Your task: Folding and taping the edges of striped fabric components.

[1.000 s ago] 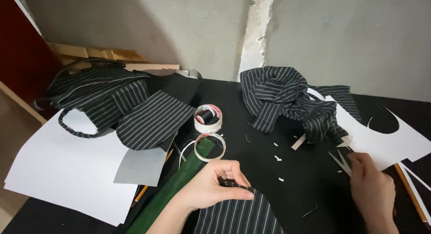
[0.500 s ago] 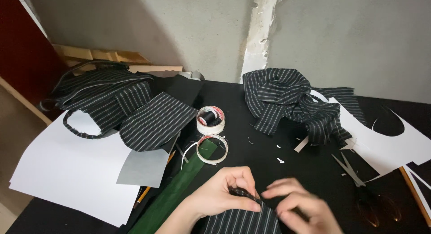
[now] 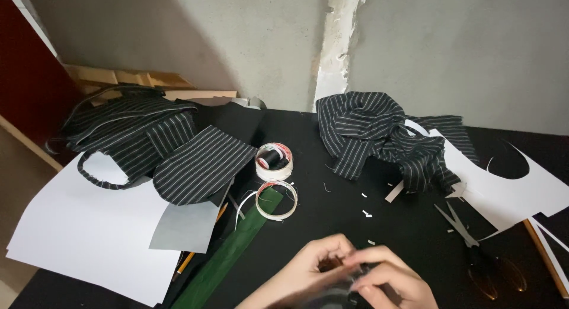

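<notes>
Both hands now meet at the near edge, the right hand [image 3: 388, 279] having left the scissors [image 3: 468, 238], which lie on the black table [image 3: 332, 226] to the right. Striped fabric [image 3: 379, 137] is heaped far right, another striped pile [image 3: 136, 137] far left over white paper [image 3: 77, 238]. Left hand [image 3: 308, 270] and right pinch a small dark piece [image 3: 344, 285] between closed fingertips [image 3: 349, 263]; it is blurred.
</notes>
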